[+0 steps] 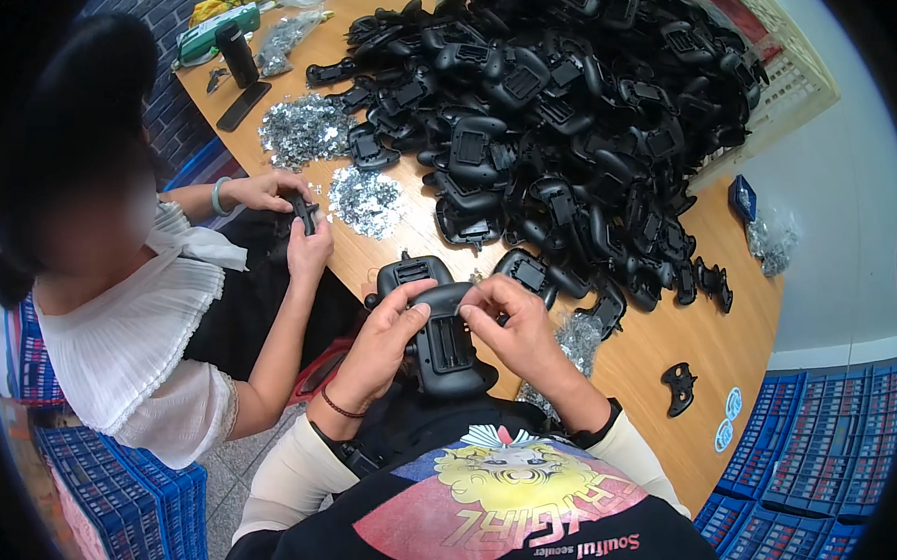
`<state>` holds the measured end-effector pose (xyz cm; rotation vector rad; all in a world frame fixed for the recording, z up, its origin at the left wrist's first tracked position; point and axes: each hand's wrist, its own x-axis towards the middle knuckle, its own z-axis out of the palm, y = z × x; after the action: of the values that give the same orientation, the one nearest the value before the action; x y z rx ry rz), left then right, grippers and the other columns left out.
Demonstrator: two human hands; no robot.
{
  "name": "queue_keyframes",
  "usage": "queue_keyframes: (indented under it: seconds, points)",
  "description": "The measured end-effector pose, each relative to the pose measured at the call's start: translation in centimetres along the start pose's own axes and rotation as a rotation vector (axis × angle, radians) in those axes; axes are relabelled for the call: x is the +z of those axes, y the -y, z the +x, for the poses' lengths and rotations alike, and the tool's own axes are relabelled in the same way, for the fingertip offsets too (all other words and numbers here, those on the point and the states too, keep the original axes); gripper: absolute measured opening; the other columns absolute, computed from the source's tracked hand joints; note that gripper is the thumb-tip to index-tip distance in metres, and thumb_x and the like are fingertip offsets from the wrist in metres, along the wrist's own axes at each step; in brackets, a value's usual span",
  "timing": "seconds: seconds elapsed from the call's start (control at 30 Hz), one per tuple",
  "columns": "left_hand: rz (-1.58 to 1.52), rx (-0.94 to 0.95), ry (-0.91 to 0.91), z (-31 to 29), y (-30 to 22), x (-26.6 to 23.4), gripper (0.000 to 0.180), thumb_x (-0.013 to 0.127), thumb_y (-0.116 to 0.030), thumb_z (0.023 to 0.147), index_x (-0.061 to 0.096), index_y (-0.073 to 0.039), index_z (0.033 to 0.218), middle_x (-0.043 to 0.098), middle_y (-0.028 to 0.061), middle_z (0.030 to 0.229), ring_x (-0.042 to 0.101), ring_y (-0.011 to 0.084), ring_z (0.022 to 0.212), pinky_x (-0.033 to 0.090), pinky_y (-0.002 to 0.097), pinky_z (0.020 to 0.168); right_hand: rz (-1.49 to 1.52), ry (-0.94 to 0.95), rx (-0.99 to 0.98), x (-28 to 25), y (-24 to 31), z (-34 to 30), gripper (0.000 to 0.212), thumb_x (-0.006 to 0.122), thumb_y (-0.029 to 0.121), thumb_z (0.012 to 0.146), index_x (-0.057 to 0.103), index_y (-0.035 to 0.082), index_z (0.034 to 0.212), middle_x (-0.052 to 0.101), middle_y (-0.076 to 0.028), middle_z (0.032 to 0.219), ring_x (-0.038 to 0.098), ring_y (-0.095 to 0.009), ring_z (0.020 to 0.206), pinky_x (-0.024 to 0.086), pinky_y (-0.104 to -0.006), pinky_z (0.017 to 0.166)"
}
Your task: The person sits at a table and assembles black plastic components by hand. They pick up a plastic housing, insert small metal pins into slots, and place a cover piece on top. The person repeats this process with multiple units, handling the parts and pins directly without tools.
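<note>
Before me is a black game controller shell (450, 352), its open battery compartment facing up. My left hand (376, 343) is closed around its left side, thumb on top. At the compartment's right edge, my right hand (516, 327) has thumb and index finger pinched together; what lies between them is too small to make out. Another black controller (408, 272) rests on the table just beyond the held one. Beside my right forearm lies a clear bag of small silvery metal pieces (577, 336), partly hidden by the arm.
A large heap of black controllers (561, 105) covers the table's far side, against a cream crate (800, 74). Two piles of silvery pieces (307, 131) lie at left. A co-worker's hands (301, 221) hold a small black part. A loose black plate (679, 388) lies at right.
</note>
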<state>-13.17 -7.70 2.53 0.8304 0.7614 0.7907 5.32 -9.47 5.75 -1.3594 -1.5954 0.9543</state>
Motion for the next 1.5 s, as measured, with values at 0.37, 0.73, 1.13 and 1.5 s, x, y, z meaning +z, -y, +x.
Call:
queue_keyframes:
  seconds: [0.37, 0.73, 1.13, 1.5]
  points:
    - [-0.161, -0.071, -0.188, -0.5, -0.4, -3.1, 0.028, 0.053, -0.015, 0.091, 0.052, -0.002, 0.116, 0.061, 0.0014, 0.096, 0.061, 0.0069, 0.082, 0.052, 0.0225, 0.070, -0.301, 0.060, 0.331, -3.5, -10.0, -2.1, 0.020, 0.060, 0.020, 0.079, 0.059, 0.000, 0.078, 0.060, -0.013, 0.066, 0.058, -0.022, 0.060, 0.045, -0.0340, 0.058]
    - [-0.161, -0.136, -0.155, -0.3, 0.2, -3.2, 0.031, 0.055, -0.017, 0.090, 0.051, -0.005, 0.118, 0.061, 0.0007, 0.096, 0.061, 0.0061, 0.080, 0.052, 0.0216, 0.068, -0.481, 0.204, 0.416, -0.8, -15.9, -5.3, 0.023, 0.057, 0.020, 0.076, 0.062, -0.001, 0.083, 0.063, -0.024, 0.079, 0.061, -0.038, 0.075, 0.048, -0.0430, 0.071]
    - [-0.182, -0.127, -0.100, 0.0, 0.0, -3.1, 0.032, 0.051, -0.015, 0.091, 0.049, 0.002, 0.119, 0.061, 0.0068, 0.103, 0.062, 0.0124, 0.089, 0.052, 0.0282, 0.079, -0.560, 0.194, 0.417, -0.8, -15.5, -5.1, 0.018, 0.059, 0.017, 0.078, 0.062, 0.000, 0.085, 0.062, -0.024, 0.080, 0.061, -0.038, 0.077, 0.048, -0.0420, 0.070]
    - [-0.214, -0.221, -0.137, 0.1, -0.7, -2.2, 0.031, 0.050, -0.017, 0.092, 0.050, 0.001, 0.118, 0.061, 0.0053, 0.099, 0.062, 0.0120, 0.086, 0.054, 0.0285, 0.074, -0.450, -0.030, 0.231, -0.6, -16.4, -0.8, 0.015, 0.061, 0.008, 0.076, 0.056, 0.000, 0.088, 0.060, -0.021, 0.086, 0.058, -0.039, 0.082, 0.045, -0.0440, 0.072]
